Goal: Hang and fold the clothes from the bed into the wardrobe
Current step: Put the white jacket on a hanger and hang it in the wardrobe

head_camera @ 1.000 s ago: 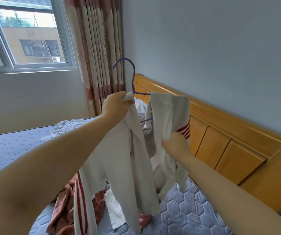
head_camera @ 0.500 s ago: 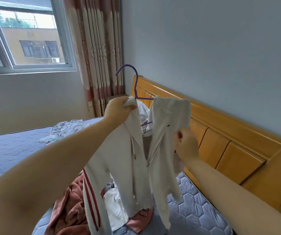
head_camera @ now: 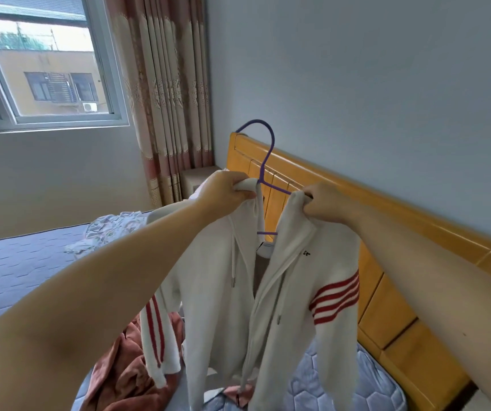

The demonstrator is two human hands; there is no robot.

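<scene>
White jacket on purple hanger, held above the bed.
Left hand pinches its 10 o'clock shoulder, right hand its 2 o'clock shoulder (fingers clenched on cloth).

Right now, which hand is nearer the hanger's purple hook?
Left. The left hand grips the white hoodie right beside the base of the hook. The right hand pinches the other shoulder, farther along the hanger's arm.
</scene>
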